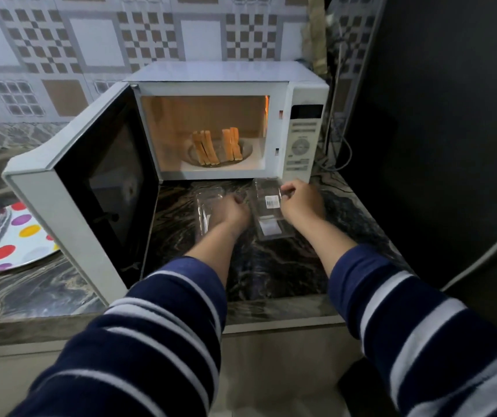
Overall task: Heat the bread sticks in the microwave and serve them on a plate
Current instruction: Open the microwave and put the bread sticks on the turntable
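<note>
Inside the open microwave (226, 121), bread sticks (217, 147) lie on a glass plate (245, 155), long axes running front to back. On the counter (346, 212), left hand (232, 210) and right hand (300, 201) each grip a clear tray (268, 212).

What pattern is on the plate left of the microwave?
Coloured polka dots on white, plate, head view.

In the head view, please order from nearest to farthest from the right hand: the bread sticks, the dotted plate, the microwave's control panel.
1. White microwave's control panel, just beyond the right hand.
2. Golden bread sticks, inside the oven.
3. Colourful dotted plate, far left.
</note>
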`<state>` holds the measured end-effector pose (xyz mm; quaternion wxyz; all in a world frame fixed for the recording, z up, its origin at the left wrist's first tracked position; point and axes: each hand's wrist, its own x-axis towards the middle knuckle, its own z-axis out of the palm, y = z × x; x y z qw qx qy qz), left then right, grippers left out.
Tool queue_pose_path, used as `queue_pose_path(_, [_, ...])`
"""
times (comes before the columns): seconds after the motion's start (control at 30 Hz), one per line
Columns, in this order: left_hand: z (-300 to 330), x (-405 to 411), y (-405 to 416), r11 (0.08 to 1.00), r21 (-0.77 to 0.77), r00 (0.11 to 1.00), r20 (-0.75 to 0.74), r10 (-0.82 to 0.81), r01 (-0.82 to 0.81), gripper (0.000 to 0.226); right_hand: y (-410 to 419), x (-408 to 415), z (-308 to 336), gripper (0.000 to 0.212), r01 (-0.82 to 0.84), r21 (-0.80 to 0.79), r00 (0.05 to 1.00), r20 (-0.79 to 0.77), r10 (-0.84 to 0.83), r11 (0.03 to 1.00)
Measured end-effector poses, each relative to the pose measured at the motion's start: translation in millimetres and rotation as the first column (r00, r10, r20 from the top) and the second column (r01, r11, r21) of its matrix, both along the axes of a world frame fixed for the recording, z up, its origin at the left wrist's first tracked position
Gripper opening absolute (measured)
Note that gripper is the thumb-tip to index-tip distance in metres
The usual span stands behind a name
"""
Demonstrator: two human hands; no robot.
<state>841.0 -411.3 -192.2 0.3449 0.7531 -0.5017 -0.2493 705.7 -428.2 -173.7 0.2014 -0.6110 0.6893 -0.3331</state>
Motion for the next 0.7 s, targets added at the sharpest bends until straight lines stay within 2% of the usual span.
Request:
queue_pose_path(0.1, [-11.4, -22.2, -3.7, 0.999, 0.012, 0.999, -0.015, -0.033, 0.033, 0.028, -3.9, -16.1, -22.2, 0.027, 0.035, 0.155, 0.999, -0.008, -0.034, 0.987])
queue_pose_path(0.2, [-25.4, -31.3, -6.8, 0.999, 0.024, 0.999, -0.025, -0.043, 0.043, 0.046, -5.1, -21.7, -43.2, 0.033, 0.026, 0.263, 0.986, 0.153, -0.068, 0.964])
queue_pose_path(0.3, [-39.5, -35.0, -8.6, 0.997, 0.068, 0.997, -0.069, -0.026, 0.031, 0.061, -4.4, -19.8, -60.5, 0.029, 0.021, 0.324, 0.918, 0.369, -0.147, 0.946])
queue_pose_path(0.37, [-48.2, -36.5, -7.9, 0.998, 0.066, 0.992, -0.126, 0.011, -0.002, 0.057, -3.9, -17.8, -69.2, 0.027, -0.004, 0.322, 0.882, 0.447, -0.148, 0.947])
queue_pose_path(0.53, [-64.6, -37.3, -8.1, 1.000, 0.026, 0.956, -0.293, 0.014, -0.006, 0.040, -9.6, -15.0, -82.5, 0.020, 0.042, 0.277, 0.890, 0.427, -0.162, 0.960])
queue_pose_path(0.7, [-68.9, -37.0, -12.9, 1.000, 0.028, 0.931, -0.366, 0.009, 0.002, 0.045, -16.6, -19.2, -86.5, 0.034, 0.100, 0.362, 0.815, 0.505, -0.285, 0.927])
